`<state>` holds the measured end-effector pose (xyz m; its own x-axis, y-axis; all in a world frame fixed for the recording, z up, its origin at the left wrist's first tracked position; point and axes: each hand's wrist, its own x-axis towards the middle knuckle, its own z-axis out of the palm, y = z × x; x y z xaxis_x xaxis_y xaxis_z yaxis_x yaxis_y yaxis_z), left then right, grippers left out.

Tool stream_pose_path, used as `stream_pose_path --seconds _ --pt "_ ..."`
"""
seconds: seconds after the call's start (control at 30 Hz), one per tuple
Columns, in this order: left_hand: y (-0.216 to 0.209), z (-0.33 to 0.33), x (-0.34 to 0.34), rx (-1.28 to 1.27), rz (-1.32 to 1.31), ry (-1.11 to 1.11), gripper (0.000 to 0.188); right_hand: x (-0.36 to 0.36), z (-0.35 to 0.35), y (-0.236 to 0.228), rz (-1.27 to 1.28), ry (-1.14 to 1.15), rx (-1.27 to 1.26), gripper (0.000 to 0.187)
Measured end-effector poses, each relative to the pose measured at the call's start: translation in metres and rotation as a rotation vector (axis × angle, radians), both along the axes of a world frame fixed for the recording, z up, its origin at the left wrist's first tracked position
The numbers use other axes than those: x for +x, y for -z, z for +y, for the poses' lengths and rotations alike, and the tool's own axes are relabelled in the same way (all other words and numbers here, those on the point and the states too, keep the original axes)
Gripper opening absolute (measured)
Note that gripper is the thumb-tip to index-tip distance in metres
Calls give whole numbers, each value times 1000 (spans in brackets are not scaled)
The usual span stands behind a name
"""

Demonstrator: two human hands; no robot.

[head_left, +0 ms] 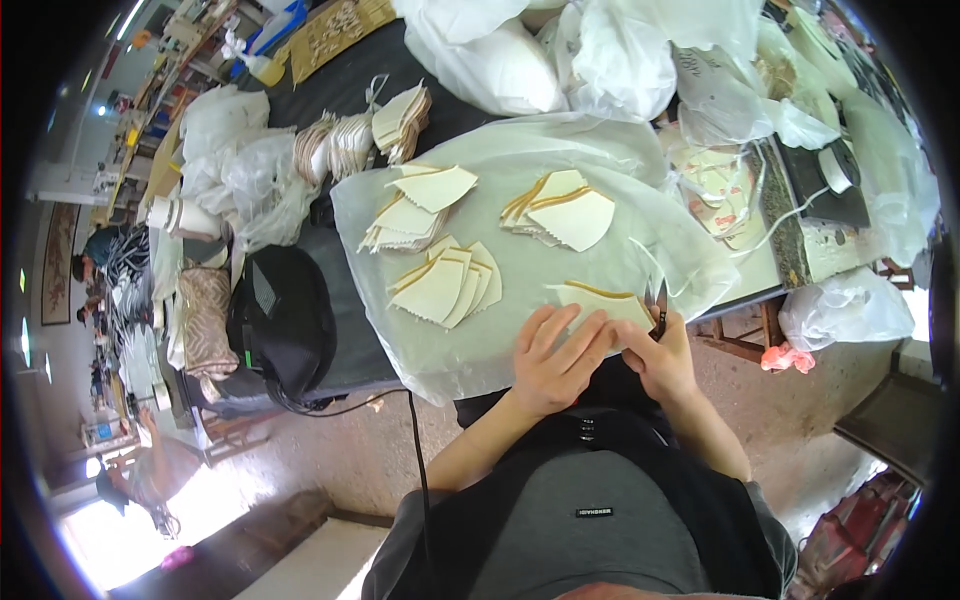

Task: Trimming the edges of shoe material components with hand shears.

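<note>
While the left hand covers a cream piece, grip unclear, the right hand grips snips. This piece seems underway; whether nearby piles are finished, I cannot tell.

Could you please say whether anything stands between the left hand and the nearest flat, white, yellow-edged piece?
Nothing visible does: the left hand touches the piece directly; the dark scissors are at the piece's right end.

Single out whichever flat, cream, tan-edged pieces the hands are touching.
The lower-right flat, cream, tan-edged pieces, where the left hand and right hand meet; the other piles lie farther left, untouched.
</note>
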<state>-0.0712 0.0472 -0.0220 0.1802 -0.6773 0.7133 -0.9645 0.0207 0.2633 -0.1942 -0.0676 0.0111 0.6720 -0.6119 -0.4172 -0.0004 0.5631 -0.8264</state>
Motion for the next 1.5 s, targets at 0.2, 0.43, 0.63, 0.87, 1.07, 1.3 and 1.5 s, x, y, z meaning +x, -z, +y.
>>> stream_pose_path --seconds 0.2,0.43,0.63,0.87,1.07,1.3,1.5 --pt "-22 15 27 -78 777 -80 18 -1 -7 4 -65 -35 -95 16" --pt "-37 19 41 1 434 -161 9 16 -10 25 268 -53 -686 17" --pt "-50 17 53 -128 1092 -109 15 17 -18 27 273 -67 -696 17" --pt "-28 9 58 357 1314 85 17 16 -10 11 125 -126 -587 14" --pt "-34 0 31 167 281 -248 26 32 -4 19 362 -41 -934 14" --pt "-47 11 25 94 145 -294 22 44 3 26 288 42 -1214 14" --pt "-73 41 56 44 371 -380 21 29 -27 43 371 217 -1327 16"
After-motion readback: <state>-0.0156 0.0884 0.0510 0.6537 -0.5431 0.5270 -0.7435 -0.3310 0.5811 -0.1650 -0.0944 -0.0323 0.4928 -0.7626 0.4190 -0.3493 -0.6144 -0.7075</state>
